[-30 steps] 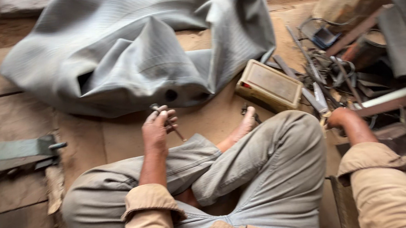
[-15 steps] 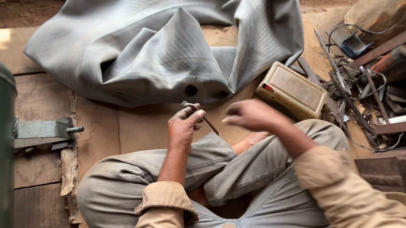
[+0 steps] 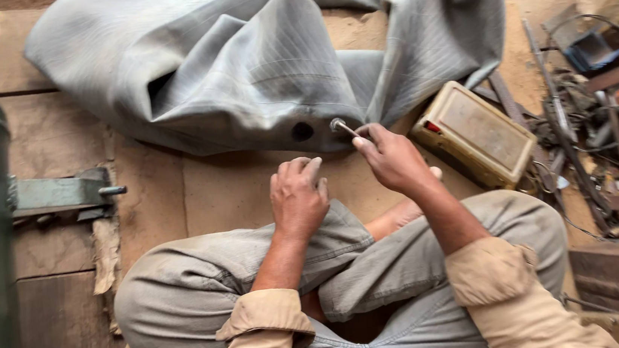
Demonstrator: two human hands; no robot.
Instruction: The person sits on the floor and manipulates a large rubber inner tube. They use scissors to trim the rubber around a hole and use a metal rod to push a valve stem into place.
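wooden floor (image 3: 56,138), right hand (image 3: 395,162) gripping metal valve stem (image 3: 343,127), left hand (image 3: 298,198) curled empty beside yellow box (image 3: 476,134)

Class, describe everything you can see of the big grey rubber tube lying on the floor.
The grey rubber tube looks like a large deflated inner tube, slack and folded into broad creases, with fine ribbed lines across its dull, dusty skin. It lies flat on the wooden boards ahead of the seated person. A dark round hole shows near its front edge. Just beside it, the right hand holds a small metal valve stem close to the rubber.
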